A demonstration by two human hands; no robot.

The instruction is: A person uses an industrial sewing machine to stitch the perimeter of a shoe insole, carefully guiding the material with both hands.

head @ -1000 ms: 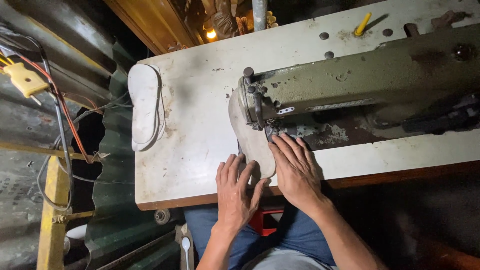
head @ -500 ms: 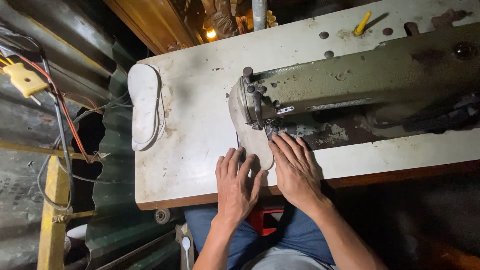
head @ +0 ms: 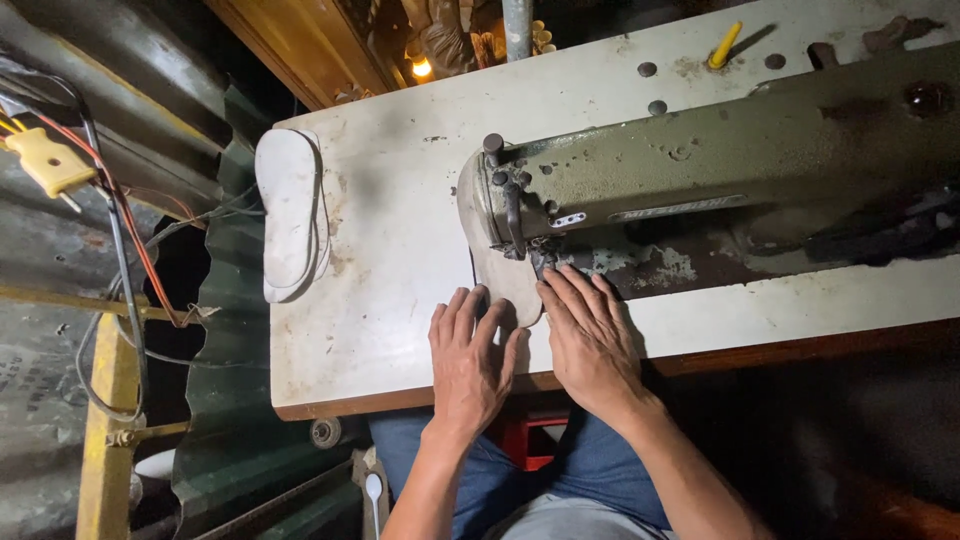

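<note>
Both hands lay flat on a pale insole-shaped piece (head: 508, 285) that sat on the white worktop (head: 390, 230) under the head of an old green sewing machine (head: 700, 170). The left hand (head: 468, 362) was spread wide, palm down, its fingertips pressing the near edge of the piece and gripping nothing. The right hand (head: 590, 340) was likewise open and flat, fingers stretched toward the needle area (head: 538, 255), resting partly on the piece and partly on the machine bed just beside it.

The piece was lodged beneath the presser foot, its far end hidden by the machine head, so the stitching seemed to be under way rather than finished (no seam line could be made out on the visible part, and how much of the edge had been sewn could not be told). Judging from how much of the piece lay on the near side of the needle, a good share of its outline probably remained to be fed through.

At the left edge of the worktop, well apart from the hands, a small stack of similar white insoles (head: 290, 215) lay; whether these were done or waiting could not be told. A yellow pen-like stick (head: 724, 45) rested at the far side of the worktop, untouched.
</note>
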